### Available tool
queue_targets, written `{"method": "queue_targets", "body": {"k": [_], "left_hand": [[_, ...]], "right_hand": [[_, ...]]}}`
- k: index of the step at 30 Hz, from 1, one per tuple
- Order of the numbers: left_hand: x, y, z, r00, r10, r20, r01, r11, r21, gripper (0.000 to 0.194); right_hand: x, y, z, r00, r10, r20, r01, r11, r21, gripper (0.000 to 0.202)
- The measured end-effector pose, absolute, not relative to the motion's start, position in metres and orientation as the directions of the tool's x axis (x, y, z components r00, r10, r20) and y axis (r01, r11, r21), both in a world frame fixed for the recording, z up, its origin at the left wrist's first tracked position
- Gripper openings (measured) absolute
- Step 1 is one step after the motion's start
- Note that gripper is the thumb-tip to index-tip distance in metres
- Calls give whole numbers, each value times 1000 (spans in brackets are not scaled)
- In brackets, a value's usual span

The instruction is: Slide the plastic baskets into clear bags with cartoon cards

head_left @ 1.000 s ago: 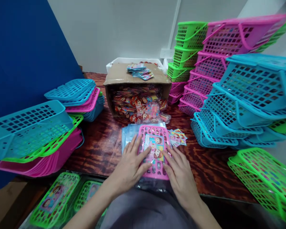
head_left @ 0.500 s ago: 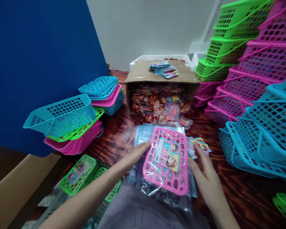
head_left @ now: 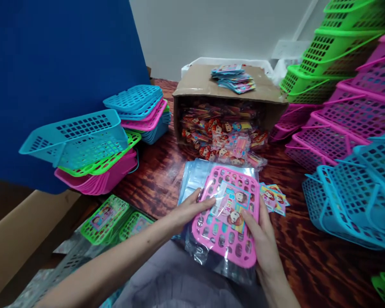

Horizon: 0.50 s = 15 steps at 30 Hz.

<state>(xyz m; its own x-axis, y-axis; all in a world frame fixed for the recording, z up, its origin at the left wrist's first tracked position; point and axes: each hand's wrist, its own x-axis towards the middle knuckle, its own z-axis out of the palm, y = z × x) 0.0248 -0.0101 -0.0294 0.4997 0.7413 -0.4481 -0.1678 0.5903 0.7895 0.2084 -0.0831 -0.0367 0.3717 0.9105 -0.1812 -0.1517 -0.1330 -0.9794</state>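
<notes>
A pink basket (head_left: pixel 211 239) in a clear plastic bag lies over my lap and the table's front edge, its flat perforated face up with a cartoon card (head_left: pixel 232 207) on it. My left hand (head_left: pixel 192 209) grips its left edge, thumb on top. On the right side, my right hand (head_left: pixel 263 233) holds the same basket, thumb on the card and fingers along the edge. Flat clear bags (head_left: pixel 194 175) are partly hidden beneath it. Several loose cards (head_left: pixel 274 199) lie just right of the basket.
An open cardboard box (head_left: pixel 192 85) of small packets stands behind, with a card pile (head_left: pixel 232 79) on top. Blue, green and pink baskets (head_left: pixel 96 132) are stacked left; tall stacks (head_left: pixel 333 124) rise right. Bagged green baskets (head_left: pixel 105 218) sit low at left.
Both hands have closed onto the bagged pink basket, the right one coming in from the loose cards. The view has shifted slightly.
</notes>
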Motion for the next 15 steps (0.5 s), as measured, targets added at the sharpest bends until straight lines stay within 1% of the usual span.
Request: {"method": "queue_targets", "body": {"k": [1, 3, 6, 10, 13, 15], "left_hand": [[25, -12, -30, 504, 744, -439, -184, 589, 787, 62], [25, -16, -29, 504, 756, -417, -222, 580, 784, 61], [29, -24, -22, 489, 792, -367, -296, 546, 784, 62], [33, -37, -2, 488, 813, -318, -387, 528, 756, 62], [27, -49, 11, 496, 785, -370, -416, 589, 693, 68], [18, -59, 14, 489, 763, -423, -438, 634, 637, 75]], "right_hand": [[207, -82, -33, 363, 906, -216, -208, -147, -967, 77], [205, -81, -27, 351, 906, -236, -276, -140, -951, 77], [197, -82, -15, 372, 902, -217, -281, -114, -953, 77], [187, -96, 7, 490, 854, -175, -162, -108, -981, 76], [192, -111, 22, 549, 818, -170, -42, -176, -983, 78], [201, -117, 25, 510, 849, -134, 105, -217, -971, 79]]}}
